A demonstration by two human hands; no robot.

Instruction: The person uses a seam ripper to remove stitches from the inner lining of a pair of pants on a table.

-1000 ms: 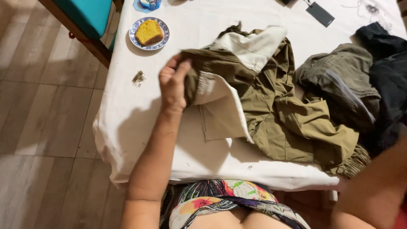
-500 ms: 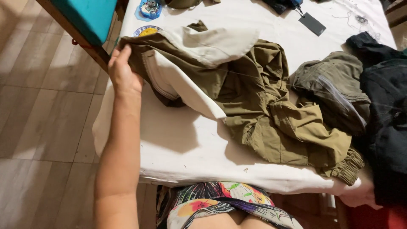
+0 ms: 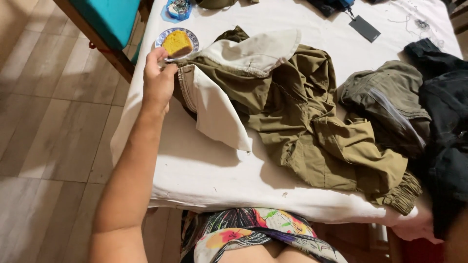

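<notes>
left hand (image 3: 158, 80) at far left edge of bench (image 3: 204, 170), grip pinching waist of green trousers (image 3: 302, 122). trousers lie crumpled in middle of bench, pale pocket lining (image 3: 217, 114) turned out. plate (image 3: 190, 35) with yellow cake (image 3: 176, 44) just beyond hand. dark clothes (image 3: 446, 122) at right. right hand out of sight.

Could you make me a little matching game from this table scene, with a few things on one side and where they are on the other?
Things:
1. left hand
2. yellow cake
3. black tag
4. dark garment

Places:
A. far side of the table, flat on the cloth
B. gripping the olive trousers' waistband
C. right edge of the table
D. on a small patterned plate

Pairs: 1-B, 2-D, 3-A, 4-C
</notes>
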